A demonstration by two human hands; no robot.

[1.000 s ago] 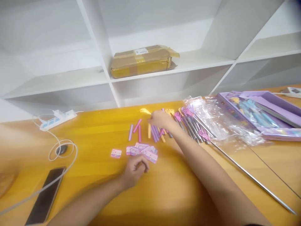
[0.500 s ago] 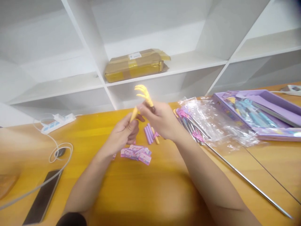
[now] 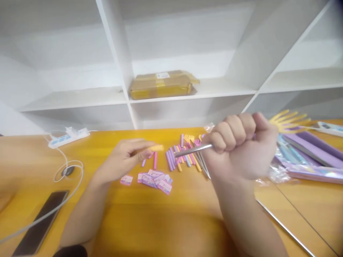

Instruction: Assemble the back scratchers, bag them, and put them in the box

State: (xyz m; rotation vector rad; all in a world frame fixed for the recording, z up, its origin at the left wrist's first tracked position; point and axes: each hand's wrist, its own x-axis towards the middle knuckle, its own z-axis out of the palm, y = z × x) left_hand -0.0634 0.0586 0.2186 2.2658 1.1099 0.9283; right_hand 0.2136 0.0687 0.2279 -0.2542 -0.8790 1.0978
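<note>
My left hand [image 3: 128,157] pinches a short yellow tube [image 3: 156,147] above the table. My right hand [image 3: 238,146] is closed in a fist around a metal rod [image 3: 194,150]; a yellow hand-shaped head [image 3: 291,121] sticks out past the thumb side, and the rod's other end points toward the yellow tube without touching it. Between the hands lie purple tubes [image 3: 170,159], a pink tube [image 3: 155,160] and several coloured handles with metal rods. Small printed cards [image 3: 152,179] form a loose pile nearer me.
A purple box [image 3: 316,146] with blue items and clear plastic [image 3: 278,174] lies on the right, near a long metal rod [image 3: 285,228]. On the left are a phone [image 3: 41,223], cable and power strip [image 3: 69,137]. A taped parcel [image 3: 162,85] rests on the shelf.
My right hand has moved right and turned into a fist, showing the rod apart from the yellow tube. My left hand has shifted slightly left. More handles and tubes are now visible.
</note>
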